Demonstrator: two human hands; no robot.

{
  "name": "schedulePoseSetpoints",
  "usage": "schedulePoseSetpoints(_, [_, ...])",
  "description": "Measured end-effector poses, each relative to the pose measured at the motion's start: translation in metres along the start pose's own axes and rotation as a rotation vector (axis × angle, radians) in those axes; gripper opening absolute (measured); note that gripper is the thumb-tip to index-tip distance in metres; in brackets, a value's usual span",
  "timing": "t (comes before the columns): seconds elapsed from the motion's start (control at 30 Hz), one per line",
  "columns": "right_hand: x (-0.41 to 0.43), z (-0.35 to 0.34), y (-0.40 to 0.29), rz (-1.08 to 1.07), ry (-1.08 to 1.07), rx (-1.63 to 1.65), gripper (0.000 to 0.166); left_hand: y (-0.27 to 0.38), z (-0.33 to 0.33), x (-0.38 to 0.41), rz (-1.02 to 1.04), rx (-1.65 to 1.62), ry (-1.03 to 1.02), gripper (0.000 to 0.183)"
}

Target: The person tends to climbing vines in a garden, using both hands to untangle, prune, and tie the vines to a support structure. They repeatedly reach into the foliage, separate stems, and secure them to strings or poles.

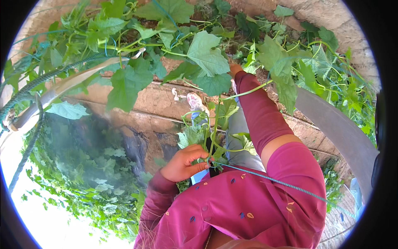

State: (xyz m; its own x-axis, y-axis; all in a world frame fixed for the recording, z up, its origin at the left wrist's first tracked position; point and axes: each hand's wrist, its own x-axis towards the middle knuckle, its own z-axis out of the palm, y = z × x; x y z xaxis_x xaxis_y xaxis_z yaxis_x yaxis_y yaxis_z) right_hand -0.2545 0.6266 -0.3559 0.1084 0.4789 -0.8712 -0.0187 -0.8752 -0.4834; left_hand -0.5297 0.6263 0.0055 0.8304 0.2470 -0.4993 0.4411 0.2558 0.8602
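Observation:
My left hand (pixel 189 162) is in front of my body, with thumb and fingertips pinched on a green vine stem (pixel 214 137) and a thin teal twine (pixel 273 179). The twine runs from the fingertips across my chest to the lower right. The stem rises from the hand and bends right across my other forearm. My right arm reaches forward, and only a little of my right hand (pixel 235 69) shows beside a broad lobed leaf (pixel 208 54). Its fingers are hidden by foliage, so what it touches cannot be told.
A thick green rope (pixel 46 76) and a pale curved pole (pixel 70 82) cross the left. Several leafy vines (pixel 130 46) spread over the far side, with thin blue strings among them. A curved grey band (pixel 329 121) stands at right. Brown paved ground (pixel 146 105) lies below.

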Motion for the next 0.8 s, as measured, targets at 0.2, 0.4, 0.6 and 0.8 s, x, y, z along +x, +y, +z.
schedulePoseSetpoints(0.2, [0.032,-0.012,0.029,0.180,-0.171,0.600,0.010,0.001,0.003,0.003,-0.002,0.003,-0.018,0.016])
schedulePoseSetpoints(0.4, [0.055,-0.026,0.085,-0.204,0.362,-0.386,0.013,0.007,-0.008,-0.002,-0.139,-0.108,-0.054,0.018])
schedulePoseSetpoints(0.6, [-0.096,-0.070,0.080,-0.328,0.206,-0.431,0.027,-0.008,-0.013,-0.004,-0.126,-0.315,0.043,0.023])
schedulePoseSetpoints(0.8, [-0.238,-0.098,0.087,-0.024,0.209,0.368,0.023,-0.020,-0.040,-0.013,-0.076,-0.446,0.261,0.021])
